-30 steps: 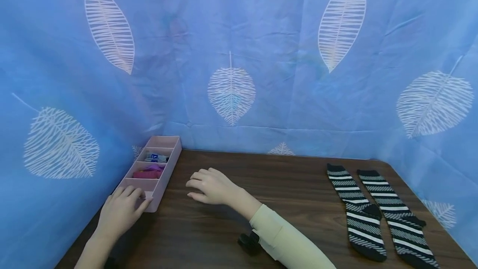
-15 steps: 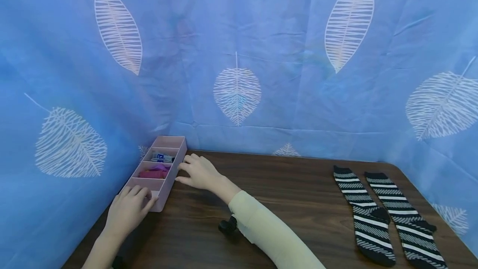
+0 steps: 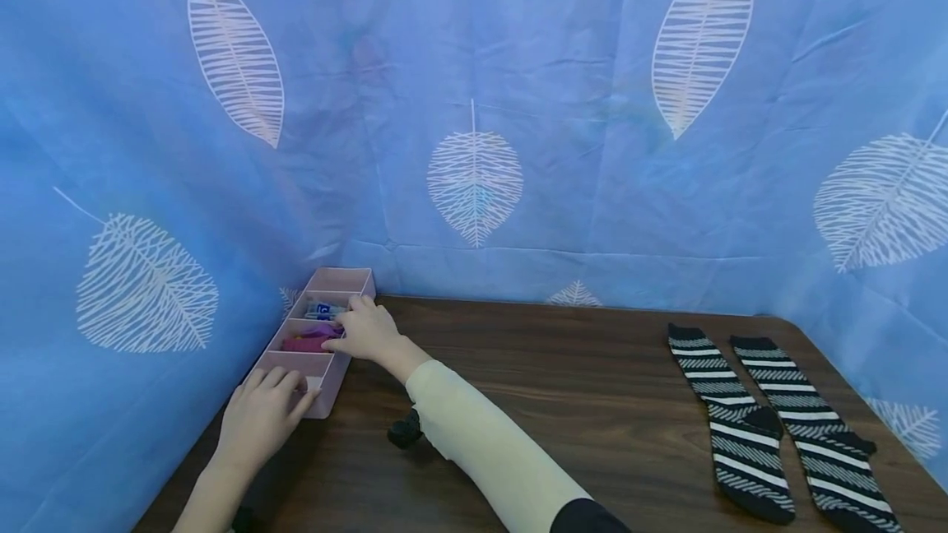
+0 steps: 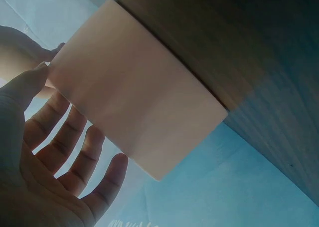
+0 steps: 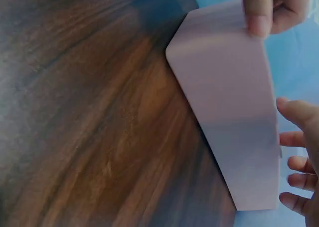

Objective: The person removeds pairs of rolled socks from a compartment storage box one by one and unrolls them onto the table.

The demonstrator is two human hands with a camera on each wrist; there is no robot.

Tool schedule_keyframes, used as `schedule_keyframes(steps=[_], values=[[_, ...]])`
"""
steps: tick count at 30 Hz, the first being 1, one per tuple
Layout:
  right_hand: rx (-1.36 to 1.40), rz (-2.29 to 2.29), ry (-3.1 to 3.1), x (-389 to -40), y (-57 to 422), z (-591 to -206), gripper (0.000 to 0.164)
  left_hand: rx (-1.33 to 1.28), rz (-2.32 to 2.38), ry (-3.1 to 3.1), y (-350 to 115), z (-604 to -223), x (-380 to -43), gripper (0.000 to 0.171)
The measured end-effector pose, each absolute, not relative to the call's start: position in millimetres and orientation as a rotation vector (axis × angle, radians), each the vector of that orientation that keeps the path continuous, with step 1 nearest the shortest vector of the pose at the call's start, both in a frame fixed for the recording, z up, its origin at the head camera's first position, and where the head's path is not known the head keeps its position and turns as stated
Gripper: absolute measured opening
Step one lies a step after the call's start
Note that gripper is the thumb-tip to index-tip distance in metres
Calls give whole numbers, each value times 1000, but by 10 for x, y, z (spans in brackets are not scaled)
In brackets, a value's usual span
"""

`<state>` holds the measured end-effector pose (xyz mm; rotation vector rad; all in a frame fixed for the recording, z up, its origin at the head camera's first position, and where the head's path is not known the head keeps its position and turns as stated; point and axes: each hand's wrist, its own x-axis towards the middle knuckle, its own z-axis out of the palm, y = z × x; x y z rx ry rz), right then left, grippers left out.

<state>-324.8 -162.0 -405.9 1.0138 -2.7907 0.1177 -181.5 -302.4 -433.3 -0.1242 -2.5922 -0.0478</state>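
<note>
A pink divided storage box (image 3: 336, 393) stands at the table's left side. My left hand (image 3: 259, 418) holds its near end, thumb on the right rim and fingers spread along the edge; in the left wrist view, the fingertips (image 4: 115, 162) line the rim. My right hand (image 3: 364, 331) reaches over the right rim with fingers apart, its fingertips above the middle compartments. In the right wrist view, the right thumb (image 5: 289, 107) is right at the rim. A blue-and-white item (image 3: 322, 311) lies in one compartment, a red and purple item (image 3: 305, 344) in the neighbouring one.
Two striped black-and-white socks (image 3: 741, 434) (image 3: 815, 434) lie flat side by side on the right of the brown wooden table (image 3: 563, 385). A blue curtain with white leaf prints (image 3: 578, 171) hangs behind the table and along both sides.
My right hand has moved left and forward from over the table to the box's rim and compartments. The left hand stays at the box's near end. The view has shifted slightly.
</note>
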Motion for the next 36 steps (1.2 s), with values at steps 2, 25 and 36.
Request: schedule_keyframes(steps=[2, 25, 36], values=[[985, 92, -2820, -3257, -1678, -4073, 44, -124, -51, -2595, -3029, -4335, -1820, 25], [652, 56, -3124, -3285, -2050, -4059, 31, -171, -45, -2511, -3033, -4382, -1830, 26], [706, 54, -3045, -3285, -2087, -4125, 27, -158, -38, -2511, -3029, -4371, -1818, 24]])
